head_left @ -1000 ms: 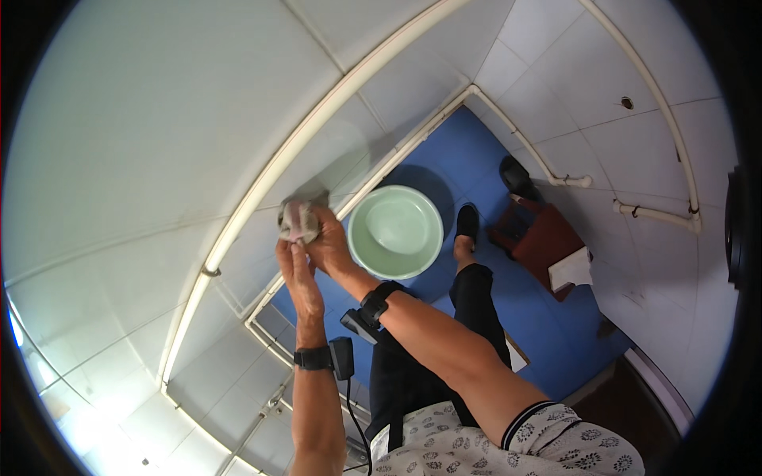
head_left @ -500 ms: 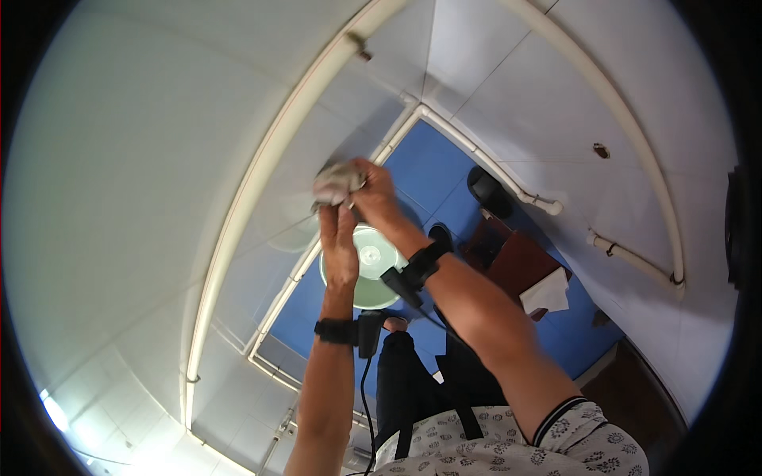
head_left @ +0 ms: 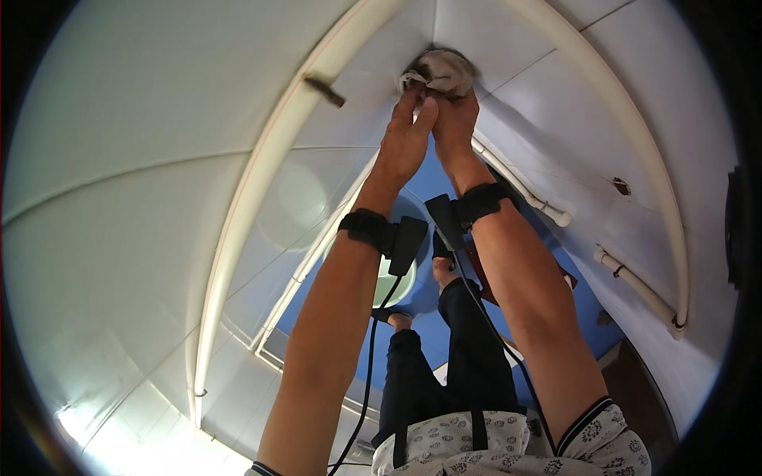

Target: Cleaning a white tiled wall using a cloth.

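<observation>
A crumpled pale cloth (head_left: 450,73) with greyish stains is raised to the corner where two white tiled walls meet. My left hand (head_left: 403,143) grips its near left edge, the thumb pointing up and the fingertips at the fabric. My right hand (head_left: 455,131) is closed on the same cloth from below and right; its fingertips are mostly hidden behind the bunched folds. Both arms are stretched up and forward with the wrists close together. Each wrist wears a black strap with a small black box and a cable.
White pipes run along the left wall (head_left: 230,214) and right wall (head_left: 635,111). A dark bracket (head_left: 324,91) sticks out from the left pipe. Below, a pale green basin (head_left: 394,289) stands on the blue floor, partly hidden by my left arm. The right wall has a small hole (head_left: 621,186).
Both hands have moved with the cloth up and to the right, from the left wall into the corner. My arms now hide more of the basin and the reddish-brown furniture.
</observation>
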The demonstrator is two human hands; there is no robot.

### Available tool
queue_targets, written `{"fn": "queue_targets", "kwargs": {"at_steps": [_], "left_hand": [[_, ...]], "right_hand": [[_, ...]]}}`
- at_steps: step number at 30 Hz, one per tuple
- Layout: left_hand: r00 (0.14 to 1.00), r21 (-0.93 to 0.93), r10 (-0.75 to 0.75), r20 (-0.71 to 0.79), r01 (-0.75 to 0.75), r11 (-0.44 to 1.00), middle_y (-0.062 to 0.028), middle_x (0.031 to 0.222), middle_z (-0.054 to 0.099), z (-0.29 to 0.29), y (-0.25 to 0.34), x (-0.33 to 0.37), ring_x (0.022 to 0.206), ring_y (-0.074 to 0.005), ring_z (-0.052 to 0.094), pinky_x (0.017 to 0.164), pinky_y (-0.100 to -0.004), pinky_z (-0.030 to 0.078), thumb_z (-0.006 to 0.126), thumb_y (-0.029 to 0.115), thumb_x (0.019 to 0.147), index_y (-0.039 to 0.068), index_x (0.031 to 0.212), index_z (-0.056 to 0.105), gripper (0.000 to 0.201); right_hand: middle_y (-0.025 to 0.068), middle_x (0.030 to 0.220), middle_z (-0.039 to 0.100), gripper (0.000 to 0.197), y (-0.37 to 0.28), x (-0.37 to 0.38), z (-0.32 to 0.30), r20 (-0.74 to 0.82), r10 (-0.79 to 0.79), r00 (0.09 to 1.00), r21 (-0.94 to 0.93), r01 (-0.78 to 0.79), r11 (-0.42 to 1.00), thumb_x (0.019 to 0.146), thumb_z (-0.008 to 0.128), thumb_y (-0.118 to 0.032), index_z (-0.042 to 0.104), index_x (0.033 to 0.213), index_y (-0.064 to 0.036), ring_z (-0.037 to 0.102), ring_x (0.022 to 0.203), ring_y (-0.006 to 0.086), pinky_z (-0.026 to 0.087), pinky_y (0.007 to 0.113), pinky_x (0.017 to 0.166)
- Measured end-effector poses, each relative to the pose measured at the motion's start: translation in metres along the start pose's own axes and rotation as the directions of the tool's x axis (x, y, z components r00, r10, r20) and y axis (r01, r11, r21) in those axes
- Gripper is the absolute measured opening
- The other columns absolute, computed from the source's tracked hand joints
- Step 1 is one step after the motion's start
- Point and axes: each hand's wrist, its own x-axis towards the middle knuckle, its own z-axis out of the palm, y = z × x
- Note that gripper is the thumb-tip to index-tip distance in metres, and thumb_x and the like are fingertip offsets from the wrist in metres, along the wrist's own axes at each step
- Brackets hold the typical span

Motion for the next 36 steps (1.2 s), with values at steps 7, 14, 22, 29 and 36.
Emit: {"fn": "queue_targets", "kwargs": {"at_steps": [7, 14, 22, 29, 36], "left_hand": [[0.999, 0.098, -0.046, 0.016, 0.044, 0.994, -0.0124, 0.167, 0.041, -0.061, -0.014, -0.097, 0.149, -0.0318, 0.043, 0.112, -0.0480, 0.045, 0.042, 0.059, 0.110, 0.012, 0.166, 0.035, 0.073], [0.956, -0.049, -0.148, -0.253, 0.140, 0.989, -0.0156, 0.168, 0.039, -0.137, -0.061, -0.242, 0.151, -0.0318, 0.041, 0.118, -0.0458, 0.042, 0.043, 0.053, 0.112, 0.009, 0.165, 0.036, 0.070], [0.897, -0.190, -0.191, -0.398, 0.123, 0.974, -0.0155, 0.171, 0.032, -0.212, -0.074, -0.416, 0.159, -0.0310, 0.028, 0.120, -0.0490, 0.040, 0.047, 0.056, 0.110, 0.008, 0.168, 0.029, 0.077], [0.842, -0.073, 0.039, -0.538, -0.093, 0.993, -0.0154, 0.158, 0.048, -0.234, -0.010, -0.514, 0.145, -0.0303, 0.046, 0.114, -0.0459, 0.045, 0.055, 0.053, 0.109, 0.005, 0.161, 0.040, 0.072], [0.821, -0.021, 0.201, -0.534, -0.251, 0.968, -0.0122, 0.141, 0.060, -0.211, 0.068, -0.552, 0.131, -0.0222, 0.055, 0.108, -0.0380, 0.047, 0.063, 0.040, 0.108, 0.006, 0.148, 0.055, 0.053]], "right_hand": [[0.0151, 0.093, 0.076, 0.028, 0.041, -0.073, 0.010, 0.068, 0.149, 0.986, -0.299, -0.122, 0.946, 0.083, 0.072, -0.008, 0.071, 0.108, 0.0042, 0.074, 0.086, 0.0238, 0.057, 0.040, 0.077], [0.0226, 0.094, 0.077, 0.034, 0.088, -0.253, 0.046, 0.150, 0.138, 0.979, -0.328, -0.082, 0.941, 0.079, 0.080, -0.012, 0.072, 0.108, 0.0038, 0.076, 0.094, 0.0393, 0.057, 0.041, 0.080], [0.0205, 0.093, 0.077, 0.032, 0.069, -0.439, 0.092, 0.333, 0.468, 0.818, -0.420, -0.316, 0.851, 0.084, 0.079, -0.015, 0.070, 0.108, 0.0045, 0.077, 0.090, 0.0326, 0.060, 0.042, 0.075], [0.0091, 0.106, 0.075, 0.034, -0.032, -0.512, 0.114, 0.562, 0.336, 0.756, -0.234, -0.245, 0.941, 0.090, 0.077, -0.004, 0.068, 0.121, 0.0042, 0.069, 0.099, 0.0143, 0.056, 0.031, 0.084], [0.0075, 0.121, 0.067, 0.061, -0.120, -0.519, 0.098, 0.677, 0.056, 0.734, 0.031, -0.104, 0.994, 0.085, 0.073, 0.006, 0.053, 0.142, 0.0012, 0.066, 0.108, 0.0165, 0.058, 0.031, 0.090]]}}
